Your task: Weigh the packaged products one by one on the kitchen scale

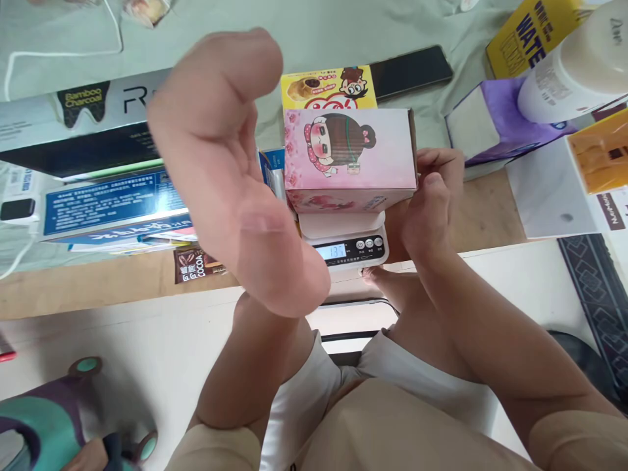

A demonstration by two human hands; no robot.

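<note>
A pink cardboard box [387, 147] with a cartoon girl printed on it sits on a small white kitchen scale [353, 254]. The lit display seems to read 137. My left hand [210, 163] is raised close to the camera, in front of the scale's left side; its fingers are bent and the thumb stands apart, with nothing visible between them. Beside the pink box's right edge is my right hand [432, 203], its fingers curled in and the thumb near them. Whether it touches the box, or holds anything, is hidden. A yellow snack box [326, 85] lies behind the pink one.
Behind the scale lies a black phone [412, 70]. On the left are a grey-black box [98, 124], a blue box [118, 203] and a brown cocoa packet [193, 265]. A purple box [505, 124], white jar [564, 82] and yellow carton [530, 36] crowd the right.
</note>
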